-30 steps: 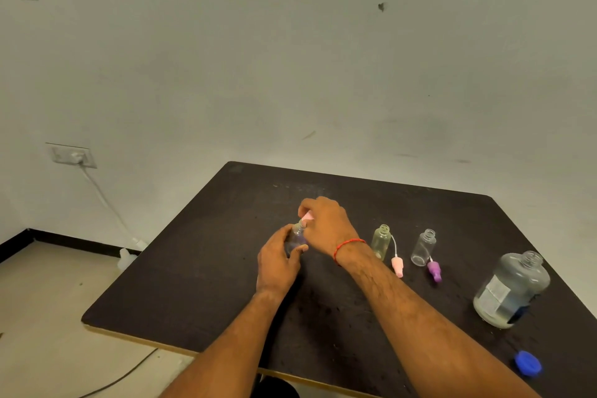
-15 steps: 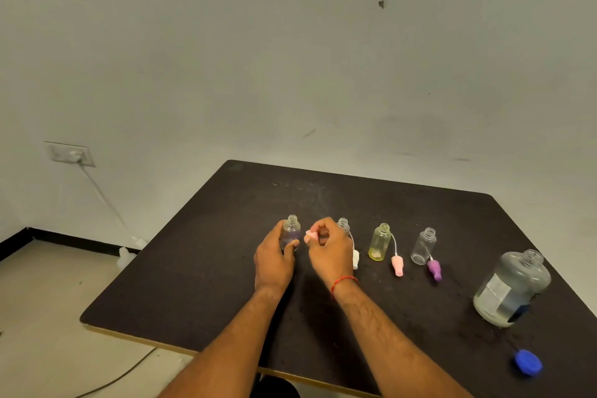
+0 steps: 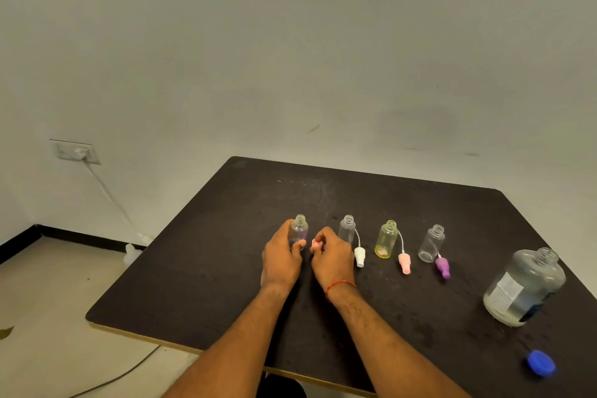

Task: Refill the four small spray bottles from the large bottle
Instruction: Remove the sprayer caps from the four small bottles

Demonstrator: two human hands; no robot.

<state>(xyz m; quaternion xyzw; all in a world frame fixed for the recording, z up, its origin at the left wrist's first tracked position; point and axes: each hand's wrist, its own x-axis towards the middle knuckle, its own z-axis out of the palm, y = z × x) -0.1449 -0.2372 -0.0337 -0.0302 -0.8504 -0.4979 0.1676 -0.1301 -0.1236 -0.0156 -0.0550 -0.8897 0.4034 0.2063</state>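
Several small open spray bottles stand in a row on the dark table (image 3: 226, 268). My left hand (image 3: 280, 260) grips the leftmost clear bottle (image 3: 299, 229). My right hand (image 3: 332, 257) pinches that bottle's pink spray cap (image 3: 315, 244) just beside it, low over the table. To the right stand a clear bottle (image 3: 347, 228) with a white cap (image 3: 359, 256), a yellow bottle (image 3: 386, 239) with a pink cap (image 3: 404, 263), and a clear bottle (image 3: 432, 243) with a purple cap (image 3: 442, 267). The large open bottle (image 3: 523, 289) holds clear liquid at the right.
A blue lid (image 3: 540, 363) lies near the table's front right edge. The wall stands close behind the table. A wall socket (image 3: 76, 152) with a white cable is at the left, and a dark cable (image 3: 113, 375) runs over the floor.
My right hand unscrewed the pink cap from the leftmost bottle, lifted it off and drew it down to the right. My left hand stayed on the bottle.
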